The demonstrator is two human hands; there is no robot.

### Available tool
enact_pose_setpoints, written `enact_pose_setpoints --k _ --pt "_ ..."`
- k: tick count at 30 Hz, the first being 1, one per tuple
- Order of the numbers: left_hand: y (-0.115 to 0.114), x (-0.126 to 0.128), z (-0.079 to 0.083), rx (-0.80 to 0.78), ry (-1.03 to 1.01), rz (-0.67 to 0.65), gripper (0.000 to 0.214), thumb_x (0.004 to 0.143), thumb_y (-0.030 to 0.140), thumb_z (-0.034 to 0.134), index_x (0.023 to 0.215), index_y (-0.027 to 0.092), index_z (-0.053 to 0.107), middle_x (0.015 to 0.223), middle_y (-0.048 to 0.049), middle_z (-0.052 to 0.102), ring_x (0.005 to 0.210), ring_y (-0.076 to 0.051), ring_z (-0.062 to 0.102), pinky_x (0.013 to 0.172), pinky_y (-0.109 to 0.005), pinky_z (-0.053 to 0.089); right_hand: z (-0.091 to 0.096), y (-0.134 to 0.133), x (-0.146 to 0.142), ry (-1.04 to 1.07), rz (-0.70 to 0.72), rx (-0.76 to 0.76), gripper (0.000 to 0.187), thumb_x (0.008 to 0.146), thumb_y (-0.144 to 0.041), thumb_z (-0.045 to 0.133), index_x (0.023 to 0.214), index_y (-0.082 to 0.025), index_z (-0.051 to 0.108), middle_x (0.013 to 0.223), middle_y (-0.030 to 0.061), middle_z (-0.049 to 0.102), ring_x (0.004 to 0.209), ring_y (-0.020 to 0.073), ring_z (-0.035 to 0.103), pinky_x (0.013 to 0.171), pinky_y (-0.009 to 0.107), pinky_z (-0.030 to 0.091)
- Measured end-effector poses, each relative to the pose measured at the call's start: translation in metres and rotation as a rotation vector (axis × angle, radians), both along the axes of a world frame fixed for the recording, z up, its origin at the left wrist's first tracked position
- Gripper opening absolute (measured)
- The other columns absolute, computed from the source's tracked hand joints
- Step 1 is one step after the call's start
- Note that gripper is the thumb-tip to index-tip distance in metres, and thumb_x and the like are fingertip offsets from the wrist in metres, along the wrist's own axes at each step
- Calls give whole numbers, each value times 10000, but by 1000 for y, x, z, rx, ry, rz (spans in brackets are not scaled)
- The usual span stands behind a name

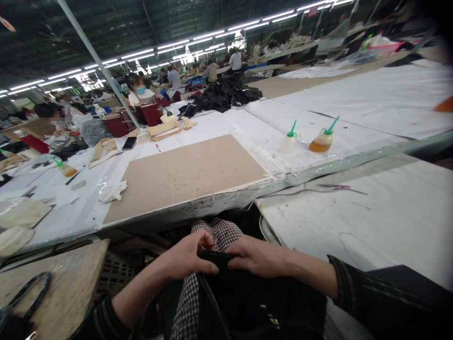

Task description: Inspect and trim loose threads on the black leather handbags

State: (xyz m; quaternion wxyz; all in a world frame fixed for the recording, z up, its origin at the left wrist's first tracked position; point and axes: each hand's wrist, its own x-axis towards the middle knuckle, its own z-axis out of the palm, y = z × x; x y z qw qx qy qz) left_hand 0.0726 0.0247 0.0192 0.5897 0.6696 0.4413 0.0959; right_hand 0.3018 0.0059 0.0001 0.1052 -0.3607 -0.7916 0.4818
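My left hand [196, 255] is closed on the top edge of a black cloth piece [247, 293] over my lap, its thumb lying along the near side and the fingers curled behind. Close by on the right, my right hand [253, 255] pinches the same edge, with a short stretch of cloth between the two thumbs. Small gold-coloured marks show low on the cloth. Under and beyond it lies brown-and-white checked fabric [221, 233], which covers my leg. The fingertips of both hands are partly hidden behind the edge.
Ahead stands a long white-covered table [255, 125] with a brown board [191, 170]. On it are an oil-coloured squeeze bottle [322, 140], a phone [129, 143] and a black cloth heap [222, 96]. A white surface [375, 217] is at right, a wooden board [71, 278] at left. Several people sit beyond.
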Motion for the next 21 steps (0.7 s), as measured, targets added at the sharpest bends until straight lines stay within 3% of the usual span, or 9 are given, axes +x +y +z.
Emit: enact_pose_setpoints --k 3,6,8,12,17,21 --pt "12 -13 7 -151 107 -154 357 614 196 811 927 143 647 845 -2 676 756 -158 588 652 -235 435 6 3 3 -37 6 -14 112 843 -172 603 767 -145 680 604 -48 504 570 107 459 537 207 336" --pt "13 -15 1 -251 69 -181 317 645 185 772 944 138 677 825 1 682 711 -144 581 645 -233 434 5 4 8 -59 1 -9 100 831 -172 621 769 -143 694 588 -51 498 561 106 455 529 209 331" --pt "11 -13 -7 -270 33 -169 299 663 165 740 957 137 691 817 4 682 698 -134 572 643 -222 425 1 3 11 -21 -12 -28 109 840 -168 618 864 -156 724 657 -40 574 617 114 506 574 204 364" --pt "7 -9 -18 -262 -1 -126 231 729 207 692 947 137 723 792 6 676 701 -128 554 640 -204 411 -10 1 17 105 5 -108 223 894 -192 581 1067 -208 721 838 -25 673 744 128 578 677 199 413" --pt "11 0 -15 -160 98 -160 232 780 291 663 937 150 760 763 8 654 704 -138 532 618 -193 403 -20 5 22 154 -14 -147 190 937 -248 550 948 -176 725 741 -35 610 674 115 528 626 199 390" --pt "15 5 -11 -39 185 -200 249 812 322 625 933 160 769 726 11 622 691 -143 513 591 -191 384 -24 7 24 167 -36 -187 210 949 -279 539 962 -170 718 767 -23 617 693 126 532 637 212 397"
